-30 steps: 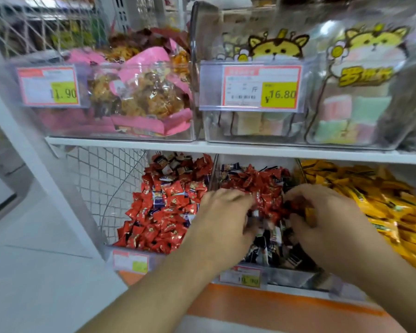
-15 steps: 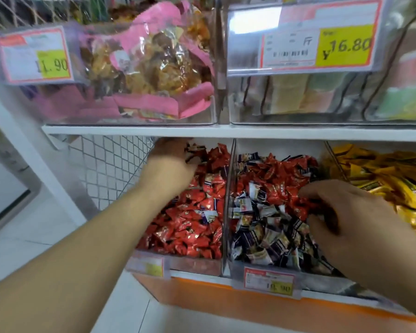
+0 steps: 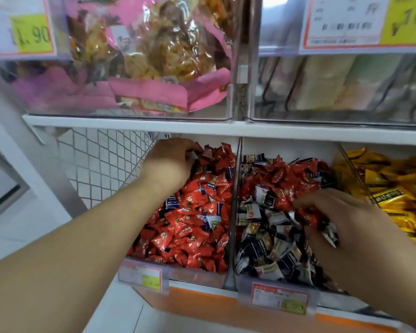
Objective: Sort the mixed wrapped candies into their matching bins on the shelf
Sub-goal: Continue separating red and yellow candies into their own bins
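Left hand curled over red candies, grasp unclear; right hand pinches one.

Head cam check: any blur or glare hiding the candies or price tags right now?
Head view: right hand motion-smeared over the middle bin; lower price tags too soft to read; top-right tag blurred with glare above; shelf edge bowed by the wide lens.

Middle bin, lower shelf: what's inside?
The middle bin holds a mix: red candies heaped toward the back, dark and white wrapped candies toward the front. The right hand rests in the pile; what lies beneath it is hidden.
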`<state>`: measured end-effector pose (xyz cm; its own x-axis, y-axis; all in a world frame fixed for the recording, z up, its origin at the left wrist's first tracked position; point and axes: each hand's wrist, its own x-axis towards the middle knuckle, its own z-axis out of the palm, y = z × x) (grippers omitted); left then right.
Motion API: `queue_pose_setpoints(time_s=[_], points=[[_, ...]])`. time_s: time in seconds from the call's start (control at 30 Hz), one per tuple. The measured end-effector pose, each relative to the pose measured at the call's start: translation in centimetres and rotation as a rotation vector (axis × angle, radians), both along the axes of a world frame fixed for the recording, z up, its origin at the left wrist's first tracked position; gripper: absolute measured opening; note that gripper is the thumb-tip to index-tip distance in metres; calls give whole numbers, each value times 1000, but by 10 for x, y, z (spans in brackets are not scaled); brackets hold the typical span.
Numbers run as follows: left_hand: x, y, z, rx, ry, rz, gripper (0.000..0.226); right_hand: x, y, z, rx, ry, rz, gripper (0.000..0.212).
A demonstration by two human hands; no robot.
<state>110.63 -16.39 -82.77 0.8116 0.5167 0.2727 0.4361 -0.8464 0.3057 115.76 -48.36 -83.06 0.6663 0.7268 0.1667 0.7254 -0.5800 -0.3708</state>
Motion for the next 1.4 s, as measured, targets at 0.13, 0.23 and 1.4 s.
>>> queue_pose_setpoints(time_s=[0.13,0.23,1.4], points=[[-11,-9,-2,-2,-94,-21,26,-1,-3,3,10,-20,12,40],[-22,-21,2,-5,-199,-42,25,-2,-5,5,16,-16,32,39],[3,-30,-17,25,-221,-63,19,10,-17,13,2,-39,-16,42]])
